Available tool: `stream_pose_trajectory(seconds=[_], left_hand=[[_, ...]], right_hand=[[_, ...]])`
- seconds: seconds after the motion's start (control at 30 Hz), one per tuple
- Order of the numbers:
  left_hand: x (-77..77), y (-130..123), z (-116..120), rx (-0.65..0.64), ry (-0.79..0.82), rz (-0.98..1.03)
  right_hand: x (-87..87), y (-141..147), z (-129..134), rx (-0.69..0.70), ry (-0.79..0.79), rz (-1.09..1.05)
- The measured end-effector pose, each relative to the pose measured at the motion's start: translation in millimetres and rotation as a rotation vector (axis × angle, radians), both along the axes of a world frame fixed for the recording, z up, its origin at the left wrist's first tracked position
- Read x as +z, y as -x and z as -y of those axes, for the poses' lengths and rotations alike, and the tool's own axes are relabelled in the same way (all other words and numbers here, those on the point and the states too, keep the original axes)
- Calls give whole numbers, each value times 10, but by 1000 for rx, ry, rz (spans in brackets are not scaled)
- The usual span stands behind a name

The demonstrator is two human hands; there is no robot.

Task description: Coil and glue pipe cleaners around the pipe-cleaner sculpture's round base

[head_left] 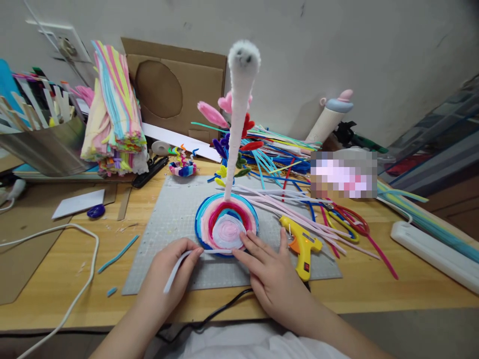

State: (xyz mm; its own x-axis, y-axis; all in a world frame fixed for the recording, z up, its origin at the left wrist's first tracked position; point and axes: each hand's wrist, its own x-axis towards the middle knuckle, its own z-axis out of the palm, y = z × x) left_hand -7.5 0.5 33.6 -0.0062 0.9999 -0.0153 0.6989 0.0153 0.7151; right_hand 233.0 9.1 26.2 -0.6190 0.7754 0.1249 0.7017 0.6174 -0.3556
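Head view has a pale, fuzzy strip at the near edge of a coiled disc, pinched between thumb and finger of the left hand, while the right hand spreads fingers over the disc's rim, its thumb hidden, so whether it grips cannot be told. Likely light, soft and bendy, the strip suits a fingertip pinch close to the rim. Around them lie a grey mat, a yellow glue gun and the wooden bench.

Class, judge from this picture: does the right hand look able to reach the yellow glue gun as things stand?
Probably yes: the yellow glue gun lies close beside the right hand, nothing evident between them, though that hand's fingers are at the coiled disc.
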Motion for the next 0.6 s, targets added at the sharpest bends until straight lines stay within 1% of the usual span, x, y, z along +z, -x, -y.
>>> stream_pose_trajectory(seconds=[0.2, 0.3, 0.47, 0.6], left_hand=[[36, 27, 27, -36, 39, -31], [20, 43, 6, -44, 48, -33], [-37, 59, -94, 17, -14, -55], [-13, 58, -182, 24, -52, -62]], right_hand=[[-15, 18, 4, -13, -10, 28], [-16, 27, 7, -17, -28, 45], [-11, 31, 17, -9, -52, 52], [-17, 33, 10, -3, -69, 53]])
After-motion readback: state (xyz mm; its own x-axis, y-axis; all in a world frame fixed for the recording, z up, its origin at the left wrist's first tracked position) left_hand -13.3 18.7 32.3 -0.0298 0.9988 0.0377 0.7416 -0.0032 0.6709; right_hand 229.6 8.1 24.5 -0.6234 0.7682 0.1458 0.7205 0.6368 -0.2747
